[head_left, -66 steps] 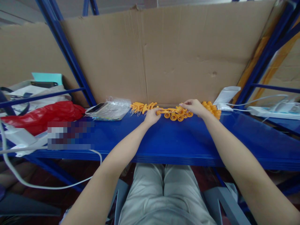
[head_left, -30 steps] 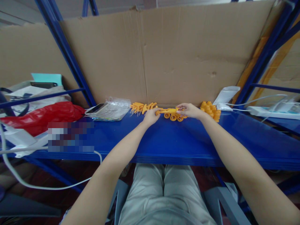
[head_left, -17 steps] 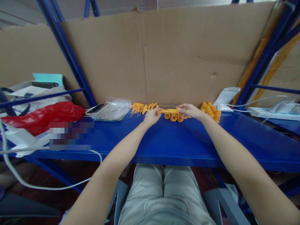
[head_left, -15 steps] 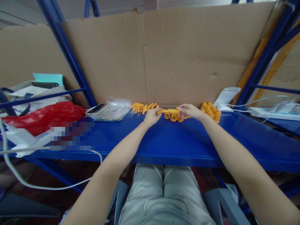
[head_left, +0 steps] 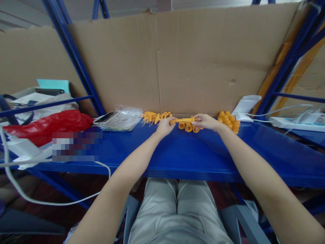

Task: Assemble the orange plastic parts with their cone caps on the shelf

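Both my hands meet at the back of the blue shelf around an orange plastic corkscrew (head_left: 186,120), held level between them. My left hand (head_left: 165,126) is closed on its left end. The fingers of my right hand (head_left: 206,121) pinch its right end and partly hide it. Just below it stand several round, hollow orange pieces (head_left: 188,127). To the left of my left hand lie several orange T-shaped handles (head_left: 150,117) with metal spirals. Beyond my right hand is a cluster of orange plastic parts (head_left: 228,121).
A clear plastic packet (head_left: 124,119) lies left of the handles. Farther left are a red plastic bag (head_left: 53,125) and white cables. A white pouch (head_left: 245,106) and a power strip (head_left: 297,123) sit at the right. A cardboard panel (head_left: 193,61) stands behind the blue shelf (head_left: 188,156).
The fingers of my right hand have closed in on the right end of the corkscrew. My left hand has stayed almost in place.
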Motion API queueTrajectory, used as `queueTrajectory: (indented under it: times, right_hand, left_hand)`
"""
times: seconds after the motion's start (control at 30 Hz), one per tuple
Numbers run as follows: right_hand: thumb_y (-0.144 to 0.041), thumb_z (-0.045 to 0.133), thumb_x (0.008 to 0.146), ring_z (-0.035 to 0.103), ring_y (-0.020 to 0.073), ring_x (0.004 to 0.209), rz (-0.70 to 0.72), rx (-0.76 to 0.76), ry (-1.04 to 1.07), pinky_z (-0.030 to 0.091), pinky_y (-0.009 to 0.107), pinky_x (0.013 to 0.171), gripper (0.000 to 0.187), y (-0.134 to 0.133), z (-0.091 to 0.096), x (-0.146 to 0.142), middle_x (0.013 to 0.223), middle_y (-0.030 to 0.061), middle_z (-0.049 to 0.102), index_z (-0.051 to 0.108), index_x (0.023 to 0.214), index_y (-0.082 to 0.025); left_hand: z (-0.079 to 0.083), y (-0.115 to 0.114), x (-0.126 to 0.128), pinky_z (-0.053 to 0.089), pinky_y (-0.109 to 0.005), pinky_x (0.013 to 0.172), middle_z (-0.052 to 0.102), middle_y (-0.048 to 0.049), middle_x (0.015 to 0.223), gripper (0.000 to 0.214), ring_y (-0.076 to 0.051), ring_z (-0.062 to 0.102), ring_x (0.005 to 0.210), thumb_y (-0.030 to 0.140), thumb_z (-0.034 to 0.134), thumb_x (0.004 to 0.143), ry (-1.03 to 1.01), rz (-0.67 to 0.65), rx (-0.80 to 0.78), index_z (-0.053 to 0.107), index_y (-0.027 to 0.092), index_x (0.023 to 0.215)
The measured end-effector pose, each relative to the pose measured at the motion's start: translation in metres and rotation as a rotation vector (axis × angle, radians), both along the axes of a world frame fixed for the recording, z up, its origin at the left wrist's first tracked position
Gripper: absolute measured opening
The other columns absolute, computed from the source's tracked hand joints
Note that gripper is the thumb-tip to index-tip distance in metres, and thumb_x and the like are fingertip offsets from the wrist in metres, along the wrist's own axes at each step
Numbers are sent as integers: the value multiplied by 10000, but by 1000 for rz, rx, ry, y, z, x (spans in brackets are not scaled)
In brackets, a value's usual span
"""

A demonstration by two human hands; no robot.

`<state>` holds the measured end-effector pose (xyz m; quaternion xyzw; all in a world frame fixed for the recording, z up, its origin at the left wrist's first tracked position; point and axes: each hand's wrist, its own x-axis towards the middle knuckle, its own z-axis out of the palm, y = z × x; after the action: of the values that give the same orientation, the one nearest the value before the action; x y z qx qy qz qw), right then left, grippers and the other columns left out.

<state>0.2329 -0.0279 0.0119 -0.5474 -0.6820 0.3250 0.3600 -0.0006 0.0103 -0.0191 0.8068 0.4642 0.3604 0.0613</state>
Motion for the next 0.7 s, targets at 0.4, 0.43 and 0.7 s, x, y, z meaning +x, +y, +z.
queueTrajectory:
  times: [0.4, 0.43, 0.7]
  right_hand:
    - [-519, 515, 992, 633, 116, 517, -25, -86, -68, 466, 200, 511, 473, -2, 3, 0, 626, 70, 704, 601, 690, -165]
    - [-545, 496, 992, 626, 115, 501, -38, -100, -57, 457, 199, 495, 493, -1, 2, -1, 620, 73, 703, 602, 699, -163]
    - [-530, 496, 999, 652, 112, 511, -25, -110, 25, 454, 179, 485, 396, -3, 0, -4, 695, 64, 741, 625, 946, -160]
  left_hand:
    - [-1, 0, 2, 514, -407, 1012, 761, -65, 1154, 338, -241, 707, 1082, 139, 657, 857, 24, -2, 14, 723, 213, 1180]
    - [0, 0, 2, 516, -406, 1011, 761, -72, 1155, 340, -242, 709, 1081, 137, 657, 858, 23, -1, 7, 722, 203, 1185]
    - [0, -1, 2, 509, -401, 1023, 752, -72, 1185, 340, -244, 694, 1128, 116, 652, 855, 18, 4, -1, 718, 203, 1177]
